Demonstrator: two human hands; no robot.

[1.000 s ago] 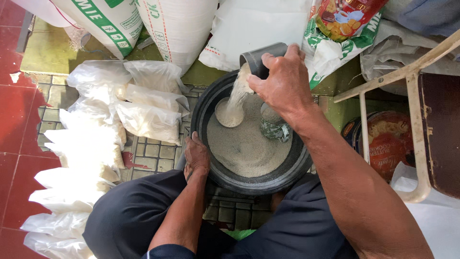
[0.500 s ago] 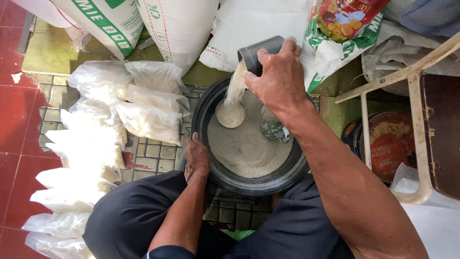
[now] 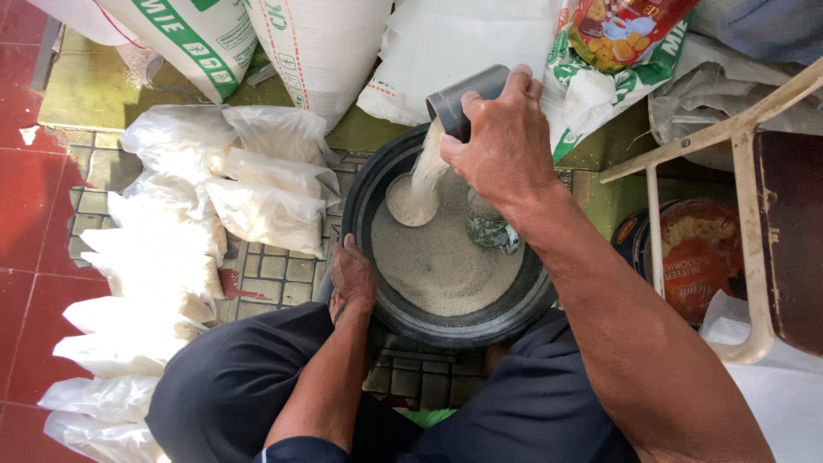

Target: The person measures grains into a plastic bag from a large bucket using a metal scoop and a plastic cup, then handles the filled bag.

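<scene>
Right hand (image 3: 506, 141) clamped round grey cup (image 3: 467, 99), tilted, white grain stream (image 3: 426, 171) falling into black basin (image 3: 377, 184) on tiled floor. Left hand (image 3: 352, 276) on basin's near-left rim, fingers curled over edge, poss. pinching it, can't tell. Glass (image 3: 490, 230) half sunk in grain. Filled clear bags (image 3: 257, 184) piled just left of basin

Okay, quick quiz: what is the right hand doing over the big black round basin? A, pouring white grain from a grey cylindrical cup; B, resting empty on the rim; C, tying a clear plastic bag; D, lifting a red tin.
A: the right hand tips the grey cylindrical cup and a white stream falls into the black round basin.
</scene>
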